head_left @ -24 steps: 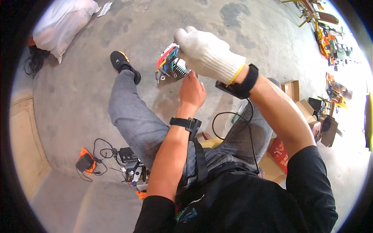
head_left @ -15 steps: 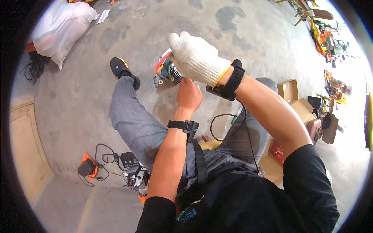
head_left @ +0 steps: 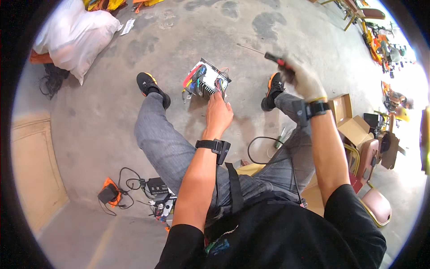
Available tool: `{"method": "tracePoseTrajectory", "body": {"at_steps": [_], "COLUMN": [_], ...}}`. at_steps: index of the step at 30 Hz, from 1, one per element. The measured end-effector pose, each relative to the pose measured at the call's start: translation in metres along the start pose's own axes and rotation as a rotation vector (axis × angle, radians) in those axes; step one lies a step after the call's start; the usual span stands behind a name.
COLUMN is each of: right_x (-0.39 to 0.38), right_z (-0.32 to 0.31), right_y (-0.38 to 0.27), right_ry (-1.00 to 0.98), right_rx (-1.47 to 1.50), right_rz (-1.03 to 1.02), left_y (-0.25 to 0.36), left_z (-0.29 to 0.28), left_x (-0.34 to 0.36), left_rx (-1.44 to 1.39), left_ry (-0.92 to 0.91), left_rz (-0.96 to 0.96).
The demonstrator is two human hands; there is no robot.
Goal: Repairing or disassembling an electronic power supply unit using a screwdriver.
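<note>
A silver metal box with dark cooling fins (head_left: 207, 91) and bundles of coloured wires sits between my feet, tilted a little. My bare left hand (head_left: 218, 114) grips its near edge, fingers closed by the wires there. Up to the right, well apart from the box, my right hand (head_left: 304, 81) wears a white knitted glove, slightly blurred. It is closed round the black and red handle of a screwdriver (head_left: 274, 58), whose thin shaft points up and left. Both wrists carry black strapped devices.
A white plastic sack (head_left: 80, 40) lies at the far left. Cables and a black adapter (head_left: 107, 193) are on the floor left of my leg. An open cardboard box (head_left: 341, 107) and pink-seated chairs (head_left: 376, 206) stand at right. A black cable (head_left: 250, 152) loops near my right thigh.
My gloved right hand has swung right, away from over the box, and the screwdriver in it now shows. More of the box's top is uncovered. The left hand keeps its grip.
</note>
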State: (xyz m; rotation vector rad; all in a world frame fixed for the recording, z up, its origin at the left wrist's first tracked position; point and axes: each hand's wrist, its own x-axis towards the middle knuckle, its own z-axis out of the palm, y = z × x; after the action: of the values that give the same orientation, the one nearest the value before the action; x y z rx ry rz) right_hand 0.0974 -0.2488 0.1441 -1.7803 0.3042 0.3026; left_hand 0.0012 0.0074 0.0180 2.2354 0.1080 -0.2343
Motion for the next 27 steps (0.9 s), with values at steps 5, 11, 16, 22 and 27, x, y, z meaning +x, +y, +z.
{"method": "tracePoseTrajectory", "body": {"at_steps": [5, 11, 16, 22, 27], "right_x": [0.0, -0.037, -0.023, -0.026, -0.03], "right_z": [0.014, 0.089, 0.062, 0.108, 0.105], "right_y": [0.181, 0.261, 0.377, 0.31, 0.347], "right_ry": [0.035, 0.026, 0.286, -0.235, -0.154], "right_rx": [0.29, 0.008, -0.517, -0.634, -0.739], "right_rz": [0.445, 0.718, 0.662, 0.846, 0.834], "left_y": [-0.003, -0.036, 0.004, 0.014, 0.084], "left_z": [0.009, -0.003, 0.02, -0.041, -0.081], "left_x": [0.003, -0.01, 0.007, -0.011, -0.035], "left_rx": [-0.085, -0.027, -0.176, 0.091, 0.147], "left_ry": [0.057, 0.124, -0.061, -0.091, -0.263], "left_rz": [0.057, -0.039, -0.082, -0.086, 0.009]}}
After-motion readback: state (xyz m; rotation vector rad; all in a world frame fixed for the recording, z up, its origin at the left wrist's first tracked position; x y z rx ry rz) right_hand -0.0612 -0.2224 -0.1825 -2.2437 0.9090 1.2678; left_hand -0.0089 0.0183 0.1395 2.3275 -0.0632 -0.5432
